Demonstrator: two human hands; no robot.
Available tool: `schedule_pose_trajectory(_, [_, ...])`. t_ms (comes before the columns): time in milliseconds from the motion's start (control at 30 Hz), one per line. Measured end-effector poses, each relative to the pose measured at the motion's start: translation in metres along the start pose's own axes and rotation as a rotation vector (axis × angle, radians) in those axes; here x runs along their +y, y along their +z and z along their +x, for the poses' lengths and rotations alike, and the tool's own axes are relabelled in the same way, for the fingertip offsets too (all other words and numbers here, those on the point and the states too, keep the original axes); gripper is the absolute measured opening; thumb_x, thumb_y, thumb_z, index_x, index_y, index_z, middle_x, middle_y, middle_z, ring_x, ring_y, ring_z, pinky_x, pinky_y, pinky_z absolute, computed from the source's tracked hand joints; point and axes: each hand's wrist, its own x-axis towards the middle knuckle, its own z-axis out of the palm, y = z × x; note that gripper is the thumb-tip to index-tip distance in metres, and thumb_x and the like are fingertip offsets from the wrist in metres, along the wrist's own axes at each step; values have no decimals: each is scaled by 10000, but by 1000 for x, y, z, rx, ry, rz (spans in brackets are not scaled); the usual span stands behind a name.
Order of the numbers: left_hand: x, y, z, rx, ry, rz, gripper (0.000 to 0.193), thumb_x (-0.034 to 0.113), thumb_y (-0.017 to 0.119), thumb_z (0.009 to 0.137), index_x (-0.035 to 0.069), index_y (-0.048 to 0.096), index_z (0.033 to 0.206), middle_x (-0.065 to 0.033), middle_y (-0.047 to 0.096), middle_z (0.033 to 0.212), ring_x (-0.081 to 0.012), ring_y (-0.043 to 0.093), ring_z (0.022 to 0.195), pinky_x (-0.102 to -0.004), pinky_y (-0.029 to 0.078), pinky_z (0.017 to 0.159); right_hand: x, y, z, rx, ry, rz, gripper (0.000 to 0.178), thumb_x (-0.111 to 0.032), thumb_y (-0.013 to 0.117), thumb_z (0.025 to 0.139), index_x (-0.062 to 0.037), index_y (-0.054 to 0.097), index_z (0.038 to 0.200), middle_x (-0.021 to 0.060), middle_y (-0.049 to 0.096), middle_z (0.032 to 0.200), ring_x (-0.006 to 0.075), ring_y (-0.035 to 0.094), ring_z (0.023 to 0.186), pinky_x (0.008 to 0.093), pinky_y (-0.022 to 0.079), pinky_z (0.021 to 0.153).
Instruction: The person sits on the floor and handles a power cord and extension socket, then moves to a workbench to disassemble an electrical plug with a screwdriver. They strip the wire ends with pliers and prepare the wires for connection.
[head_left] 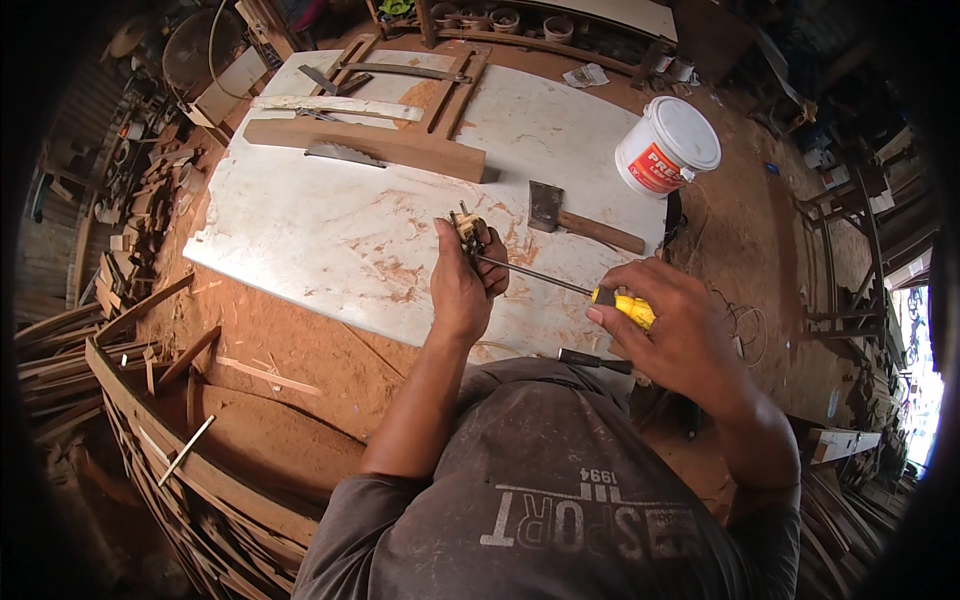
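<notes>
My left hand (458, 290) is closed around a small fitting of brassy yellow and dark parts (466, 228), with thin pins sticking up from it; its exact kind I cannot make out. In my right hand (670, 315) is a screwdriver (535, 273) with a yellow and black handle. Its long shaft points left, and the tip reaches the fitting beside my left fingers; whether it sits in a screw is hidden. Both hands are held above the white board (340, 240). Just beyond them lies a hatchet (546, 207) with a wooden handle.
A white lidded bucket (650, 150) with a red label stands at the board's right side. On its far left lie a wooden beam (370, 147), a saw blade (345, 154) and a slotted wooden frame (460, 98). Wood strips (215, 480) and scraps line the left.
</notes>
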Motion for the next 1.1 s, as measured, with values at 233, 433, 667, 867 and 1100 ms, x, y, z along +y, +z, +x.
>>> schedule_pose_trajectory(233, [2,0,-1,9,8,16,601,733,345,1004,160,477,877,61,324,677,-63,273,570,-224,222,506,-1,3,-1,5,4,37,252,-259,728,928,-47,665,1047,151,682,954,368,669,894,461,514,796])
schedule_pose_trajectory(433, [2,-1,-1,-12,13,22,604,733,332,1007,161,471,871,60,325,680,-62,275,574,-228,222,505,-2,5,0,-11,15,49,261,-269,714,939,-36,665,1045,161,690,949,375,670,900,462,514,803])
schedule_pose_trajectory(667, [-2,-14,-1,-60,242,332,600,690,247,1038,127,439,957,37,380,694,-67,295,575,-238,255,516,11,-8,15,-453,500,513,326,-299,598,1027,0,712,1086,77,676,737,172,626,646,336,487,628])
schedule_pose_trajectory(867, [1,-12,-2,-47,386,471,602,697,237,1032,121,412,1025,33,405,707,-56,306,583,-233,269,520,5,-2,10,-468,514,536,305,-262,573,1052,-7,719,1132,14,632,702,91,546,576,258,420,542])
schedule_pose_trajectory(1100, [-5,-14,-6,-6,284,248,603,737,272,1008,147,397,1005,29,379,723,-62,270,600,-240,240,526,2,23,-2,151,-269,-128,253,-263,669,958,-23,717,1024,76,606,685,304,621,633,443,506,637])
